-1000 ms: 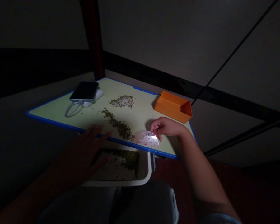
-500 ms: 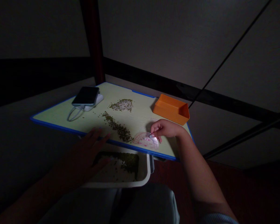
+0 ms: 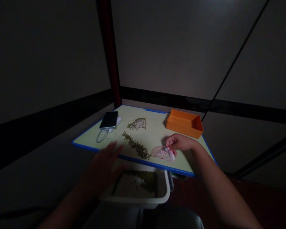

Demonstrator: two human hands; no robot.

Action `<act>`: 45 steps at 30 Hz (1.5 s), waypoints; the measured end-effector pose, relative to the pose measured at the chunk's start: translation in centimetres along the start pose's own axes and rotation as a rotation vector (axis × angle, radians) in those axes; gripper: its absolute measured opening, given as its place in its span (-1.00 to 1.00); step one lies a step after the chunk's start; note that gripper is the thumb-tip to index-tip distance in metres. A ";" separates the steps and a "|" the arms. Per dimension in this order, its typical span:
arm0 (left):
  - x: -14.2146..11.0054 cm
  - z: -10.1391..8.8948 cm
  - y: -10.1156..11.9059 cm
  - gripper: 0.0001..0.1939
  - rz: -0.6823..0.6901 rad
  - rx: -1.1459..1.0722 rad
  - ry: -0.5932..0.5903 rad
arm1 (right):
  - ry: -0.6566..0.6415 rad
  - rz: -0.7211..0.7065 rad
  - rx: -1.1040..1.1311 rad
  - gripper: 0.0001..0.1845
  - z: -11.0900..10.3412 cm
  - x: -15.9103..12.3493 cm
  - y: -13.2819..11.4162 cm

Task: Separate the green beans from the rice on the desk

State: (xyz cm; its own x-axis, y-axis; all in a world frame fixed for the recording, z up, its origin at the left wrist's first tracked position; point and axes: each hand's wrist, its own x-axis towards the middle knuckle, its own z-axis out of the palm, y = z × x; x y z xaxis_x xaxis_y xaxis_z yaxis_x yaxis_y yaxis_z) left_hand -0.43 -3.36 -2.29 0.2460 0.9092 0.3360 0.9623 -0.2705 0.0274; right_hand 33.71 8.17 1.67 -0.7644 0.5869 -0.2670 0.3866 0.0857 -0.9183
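Note:
My right hand [image 3: 177, 142] pinches the edge of a clear semicircular protractor [image 3: 160, 154] with pink markings, low over the pale board [image 3: 154, 133]. Just left of the protractor, a band of small dark green grains [image 3: 137, 145] runs toward the board's near edge. Behind it lies a second pile of grains [image 3: 138, 123], paler in the middle. My left hand [image 3: 105, 165] is in shadow and a little blurred, fingers spread, at the near blue edge. Beneath it stands a white bin [image 3: 143, 200] with more green grains inside; nothing shows in that hand.
An orange open box [image 3: 184, 124] stands at the board's back right. On the left, a phone [image 3: 109, 120] rests on a white block with a cable looped in front. Dark wall panels rise behind the board, and the surroundings are dim.
The camera view has shifted, so the board and things on it appear lower and further right. My right hand keeps hold of the protractor; my left hand stays spread near the board's front edge.

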 end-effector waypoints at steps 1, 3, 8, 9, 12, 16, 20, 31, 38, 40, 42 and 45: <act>0.8 -0.3 -0.6 -0.31 -0.028 0.011 0.017 | -0.001 0.000 0.000 -0.67 0.0 0.0 0.0; 2.8 -0.7 -2.0 -0.32 -0.092 0.033 0.050 | 0.008 0.000 -0.003 -0.65 0.0 0.1 0.1; 9.0 -1.5 -5.7 -0.35 -0.208 0.064 0.118 | 0.026 -0.003 -0.005 -0.63 0.0 0.3 0.3; 10.2 -1.5 -6.3 -0.42 -0.221 0.064 0.127 | 0.029 -0.003 -0.004 -0.63 0.0 0.3 0.3; 13.0 -1.6 -7.8 -0.56 -0.259 0.062 0.135 | 0.042 -0.006 0.010 -0.62 0.0 0.4 0.3; 14.2 -1.7 -8.5 -0.56 -0.290 0.060 0.132 | 0.063 -0.041 0.012 -0.64 -0.1 0.4 0.3; 12.2 -2.1 -7.0 -0.54 -0.242 0.052 0.166 | 0.080 -0.059 -0.007 -0.67 -0.2 0.4 0.3; -1.4 4.4 -2.4 -0.33 -0.008 0.009 0.039 | 0.123 -0.100 -0.007 -0.75 -0.5 0.2 0.1; -1.5 5.0 -1.7 -0.13 -0.013 0.012 0.007 | 0.219 -0.094 -0.029 -0.82 -0.9 0.0 -0.1; -1.4 5.1 -1.5 -0.12 0.003 0.021 0.037 | 0.278 -0.091 -0.022 -0.83 -1.0 -0.1 -0.1; -1.3 5.3 -1.2 -0.10 0.009 0.008 0.061 | 0.327 -0.090 -0.009 -0.85 -1.0 -0.1 -0.1; -1.2 5.6 -0.7 -0.06 -0.021 -0.013 0.077 | 0.328 -0.074 -0.015 -0.87 -1.0 -0.3 -0.1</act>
State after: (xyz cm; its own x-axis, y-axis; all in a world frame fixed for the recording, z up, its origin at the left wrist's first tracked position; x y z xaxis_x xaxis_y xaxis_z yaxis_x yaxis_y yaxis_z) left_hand -0.76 -2.45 -7.99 0.2155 0.8879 0.4064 0.9655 -0.2561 0.0475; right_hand 34.41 8.80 2.13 -0.5853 0.8059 -0.0891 0.3452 0.1483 -0.9268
